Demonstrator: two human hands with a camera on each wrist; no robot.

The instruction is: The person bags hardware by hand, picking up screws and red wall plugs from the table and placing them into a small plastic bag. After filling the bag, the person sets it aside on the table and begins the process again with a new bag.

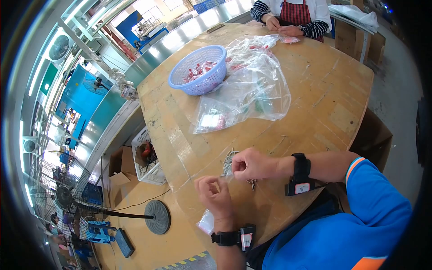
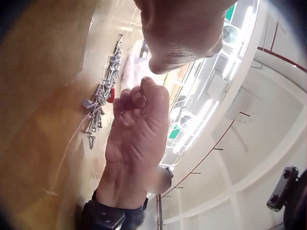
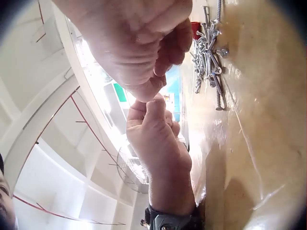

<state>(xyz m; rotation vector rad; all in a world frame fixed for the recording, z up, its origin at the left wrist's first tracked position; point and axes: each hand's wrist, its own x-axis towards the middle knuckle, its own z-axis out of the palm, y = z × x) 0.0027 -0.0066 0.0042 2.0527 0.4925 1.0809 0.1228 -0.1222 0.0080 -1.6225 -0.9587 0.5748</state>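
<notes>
Screws (image 1: 228, 163) on desk (image 1: 315, 90), basket (image 1: 204, 84) beyond

Both curled, the left hand (image 1: 216, 193) and right hand (image 1: 252, 164) meet at the fingertips just beside the screws at the desk's near edge. What they pinch I cannot tell. Far off, the blue basket holds red-and-white pieces (image 1: 198, 71) beside clear bags (image 1: 256, 90).

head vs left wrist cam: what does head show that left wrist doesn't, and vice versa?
Head only: blue basket, large clear bags, a second person at the far end, floor fan, and the small clear bag in the left hand.
Left wrist only: close underside of the right hand with its curled fingers, and a small red piece by the screws.
Both: the screws, the wooden table, and both hands meeting fingertip to fingertip. What the right pinches is unclear.
</notes>
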